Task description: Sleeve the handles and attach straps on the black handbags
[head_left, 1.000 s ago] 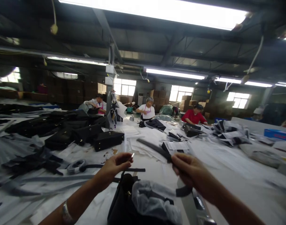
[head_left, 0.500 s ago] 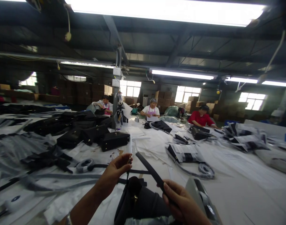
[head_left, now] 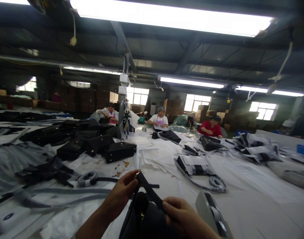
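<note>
A black strap (head_left: 151, 192) is held in my right hand (head_left: 183, 215), which is closed around it at the lower right. The strap's far end meets a small gold-coloured metal fitting (head_left: 138, 173), pinched between the fingers of my left hand (head_left: 120, 192). I cannot tell whether the strap end passes through the fitting or only touches it. Under both hands lies a black handbag (head_left: 152, 220), with a gold-coloured piece of hardware showing near its top; its lower part runs out of view.
A grey tape dispenser (head_left: 209, 212) stands right of my right hand. Several black bags (head_left: 120, 151) lie piled at left, and a wrapped bag (head_left: 195, 164) with a coiled strap lies at right. White sheets (head_left: 162, 151) cover the middle. Several co-workers sit across the table.
My right hand has moved left, bringing the strap end from a gap away up to the metal fitting in my left hand. The left hand has shifted slightly down.
</note>
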`<act>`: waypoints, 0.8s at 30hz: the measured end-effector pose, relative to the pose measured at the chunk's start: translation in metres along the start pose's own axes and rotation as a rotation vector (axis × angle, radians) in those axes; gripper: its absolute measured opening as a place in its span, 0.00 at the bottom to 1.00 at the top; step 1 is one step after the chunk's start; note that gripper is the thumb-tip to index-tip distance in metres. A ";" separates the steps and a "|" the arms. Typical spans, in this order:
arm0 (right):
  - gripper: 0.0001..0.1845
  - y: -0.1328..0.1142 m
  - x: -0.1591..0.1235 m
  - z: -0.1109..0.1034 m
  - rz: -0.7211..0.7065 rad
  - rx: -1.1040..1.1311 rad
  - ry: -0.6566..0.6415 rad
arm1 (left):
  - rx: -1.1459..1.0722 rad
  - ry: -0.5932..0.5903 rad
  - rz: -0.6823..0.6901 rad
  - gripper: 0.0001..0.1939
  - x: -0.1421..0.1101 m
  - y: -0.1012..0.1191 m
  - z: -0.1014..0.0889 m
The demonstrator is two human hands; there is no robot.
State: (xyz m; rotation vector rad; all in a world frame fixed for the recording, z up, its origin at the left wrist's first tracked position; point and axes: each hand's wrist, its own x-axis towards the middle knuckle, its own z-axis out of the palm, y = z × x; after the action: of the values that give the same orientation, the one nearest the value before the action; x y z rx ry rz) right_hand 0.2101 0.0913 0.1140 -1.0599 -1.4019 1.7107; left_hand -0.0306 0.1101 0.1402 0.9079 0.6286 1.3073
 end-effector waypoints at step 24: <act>0.35 -0.065 0.021 0.033 -0.304 -0.191 0.060 | 0.277 0.104 0.150 0.20 0.000 0.001 0.013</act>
State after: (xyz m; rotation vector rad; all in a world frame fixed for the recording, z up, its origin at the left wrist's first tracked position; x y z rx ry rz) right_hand 0.1716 0.1085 0.1775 -0.9331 -1.6193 1.3388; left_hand -0.0207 0.1072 0.1477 1.1351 0.8503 1.4309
